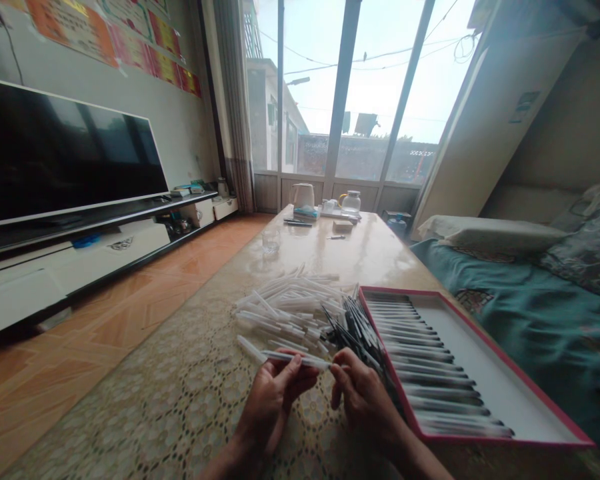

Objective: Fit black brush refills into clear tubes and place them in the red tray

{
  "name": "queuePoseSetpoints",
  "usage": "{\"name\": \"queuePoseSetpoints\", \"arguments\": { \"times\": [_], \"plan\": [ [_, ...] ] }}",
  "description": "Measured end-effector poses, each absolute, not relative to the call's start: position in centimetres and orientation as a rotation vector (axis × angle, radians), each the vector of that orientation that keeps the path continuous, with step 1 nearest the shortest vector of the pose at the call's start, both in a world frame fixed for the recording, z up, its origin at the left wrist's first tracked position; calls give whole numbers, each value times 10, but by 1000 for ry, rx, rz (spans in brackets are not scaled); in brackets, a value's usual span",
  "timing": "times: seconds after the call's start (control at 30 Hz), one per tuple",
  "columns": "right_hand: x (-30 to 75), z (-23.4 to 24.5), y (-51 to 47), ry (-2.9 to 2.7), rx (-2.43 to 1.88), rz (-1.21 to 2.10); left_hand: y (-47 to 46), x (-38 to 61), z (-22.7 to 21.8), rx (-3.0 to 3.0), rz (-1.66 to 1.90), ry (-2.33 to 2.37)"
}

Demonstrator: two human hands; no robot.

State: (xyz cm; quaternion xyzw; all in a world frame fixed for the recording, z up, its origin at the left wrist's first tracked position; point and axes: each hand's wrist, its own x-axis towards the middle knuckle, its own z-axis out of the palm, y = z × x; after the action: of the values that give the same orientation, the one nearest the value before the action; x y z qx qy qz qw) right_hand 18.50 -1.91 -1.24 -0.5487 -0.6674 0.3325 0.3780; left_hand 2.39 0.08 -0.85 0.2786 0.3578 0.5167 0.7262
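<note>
A slim whitish pen barrel (pixel 300 360) lies across the fingers of my left hand (pixel 275 387), which is closed around it with the thumb on top. At the barrel's right end, the fingertips of my right hand (pixel 355 383) are pinched together; any small part between them is hidden. Just beyond my hands is a loose heap of translucent white pen barrels (pixel 285 303). Dark, thin pen parts (pixel 357 327) lie in a pile to the right of it. Beside that pile, a pink-rimmed box (pixel 510 360) holds a row of pens with dark ends (pixel 430 370).
The long table has a patterned cover (pixel 180 413). Farther back stand a drinking glass (pixel 271 241), a pale jug (pixel 303 195), a glass teapot (pixel 351 201) and a small box (pixel 343 226). A bed with a teal cover (pixel 525 313) borders the right side.
</note>
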Motion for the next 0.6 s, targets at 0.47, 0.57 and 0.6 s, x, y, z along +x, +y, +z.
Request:
{"name": "queuePoseSetpoints", "arguments": {
  "times": [0.47, 0.57, 0.6],
  "plan": [
    [187, -17, -18, -1726, -1433, 802, 2, 25, -9, 626, 1129, 786],
    [187, -17, -18, -1709, -1424, 827, 1, 24, -10, 619, 1136, 790],
    [187, -17, -18, -1704, -1414, 845, 1, 24, -11, 616, 1143, 791]
  ]
}}
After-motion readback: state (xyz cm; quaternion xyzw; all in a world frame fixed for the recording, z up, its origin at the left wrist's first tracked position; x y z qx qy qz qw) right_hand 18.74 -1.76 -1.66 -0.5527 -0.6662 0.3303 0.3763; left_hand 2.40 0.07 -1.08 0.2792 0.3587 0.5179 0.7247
